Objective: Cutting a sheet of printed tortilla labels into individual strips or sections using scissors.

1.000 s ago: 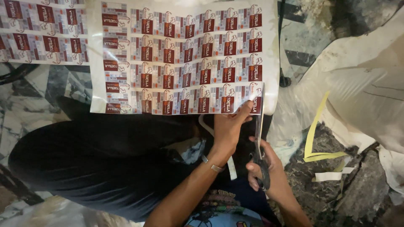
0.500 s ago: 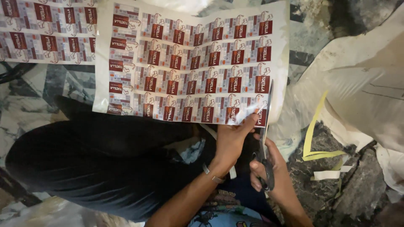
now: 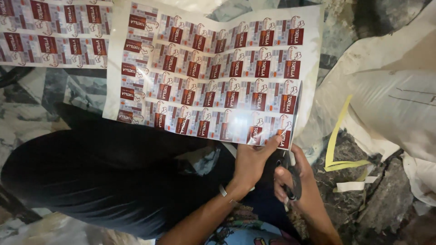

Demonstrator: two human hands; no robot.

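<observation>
Down on the marble floor (image 3: pixel 27 118), the glossy sheet of printed labels (image 3: pixel 213 72) lies across the person's dark-clad lap. Since a second ago the scissors (image 3: pixel 294 136) have run further up its right margin, blades now well along the edge. The left hand (image 3: pixel 252 161) pinches the sheet's near corner; the right hand (image 3: pixel 295 179) grips the scissor handles. Yellow offcut strips (image 3: pixel 338 145) lie just beside.

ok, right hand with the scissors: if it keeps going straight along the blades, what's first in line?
The right hand holds scissors pointing up the label sheet near its right edge. More of that sheet comes first; past its top edge, bare floor, as far as depth shows.
</observation>
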